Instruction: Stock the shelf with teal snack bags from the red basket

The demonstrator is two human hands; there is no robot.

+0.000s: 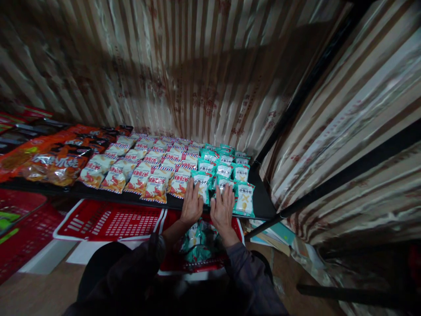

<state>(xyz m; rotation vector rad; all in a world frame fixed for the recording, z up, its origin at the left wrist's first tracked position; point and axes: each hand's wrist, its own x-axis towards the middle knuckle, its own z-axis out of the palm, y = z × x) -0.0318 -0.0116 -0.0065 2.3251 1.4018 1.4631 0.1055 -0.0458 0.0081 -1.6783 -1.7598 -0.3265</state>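
Both my hands rest at the front of a block of small green-and-white snack bags (241,174) laid in rows on a black shelf (263,199). My left hand (191,202) touches the lower part of a front snack bag (202,181), its fingers stretched out over the left edge. Beside it, my right hand (223,206) lies with extended fingers on the neighbouring bag (225,181), covering much of its front. Neither hand grips a bag. To the left of my hands are rows of white-and-red snack bags (157,181) with striped edges.
Below the shelf, a red basket (235,228) between my knees holds more green snack bags (194,237). Another red basket (115,219) stands left of it. Orange packs (59,162) fill the shelf's left part. Black frame bars (315,188) slant at the right, before a striped curtain (197,66).
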